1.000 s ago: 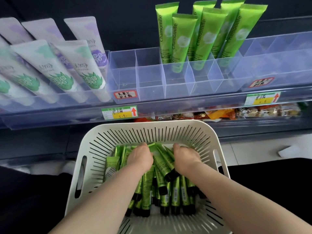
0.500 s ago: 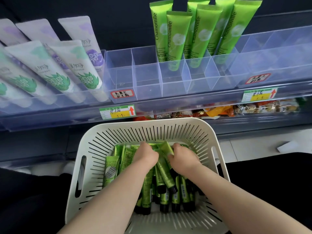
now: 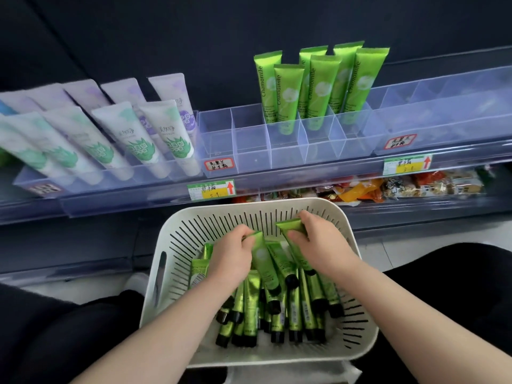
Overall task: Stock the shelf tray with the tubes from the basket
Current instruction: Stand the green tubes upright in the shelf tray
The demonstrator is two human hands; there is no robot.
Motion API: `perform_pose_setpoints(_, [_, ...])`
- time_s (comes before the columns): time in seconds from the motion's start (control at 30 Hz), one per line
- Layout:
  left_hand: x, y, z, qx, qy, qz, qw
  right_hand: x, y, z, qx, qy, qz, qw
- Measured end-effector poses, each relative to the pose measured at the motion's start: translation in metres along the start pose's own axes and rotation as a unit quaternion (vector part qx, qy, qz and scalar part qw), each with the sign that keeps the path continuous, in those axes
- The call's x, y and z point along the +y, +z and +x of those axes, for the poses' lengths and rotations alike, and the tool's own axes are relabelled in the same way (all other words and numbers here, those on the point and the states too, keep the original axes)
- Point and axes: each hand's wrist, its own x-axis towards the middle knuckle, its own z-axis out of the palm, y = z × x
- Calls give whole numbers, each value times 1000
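Both hands pick from the basket (image 3: 199, 231) to fill the shelf tray (image 3: 250, 153).
The left hand (image 3: 232, 256) curls its grip round a green tube (image 3: 261, 256); the right hand (image 3: 318, 245) pinches a second tube (image 3: 286, 225) by its crimped end, cap hanging down, likely ready for the tray's bare front slots.

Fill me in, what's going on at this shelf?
A person is restocking green tubes from the white basket into the clear shelf tray. Both hands are down in the basket: the left hand grips one tube, the right hand pinches a second tube by its crimped end. Six tubes already stand in the tray; many more lie in the basket.
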Motion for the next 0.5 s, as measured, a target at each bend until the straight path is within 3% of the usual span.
perform_pose_setpoints(0.27, [80, -89, -8, 142, 196, -15, 970, -47, -68, -6, 132, -114, -15, 984])
perform_pose_setpoints(0.5, [153, -156, 16, 262, 233, -43, 936, -94, -126, 13, 242, -186, 18, 952])
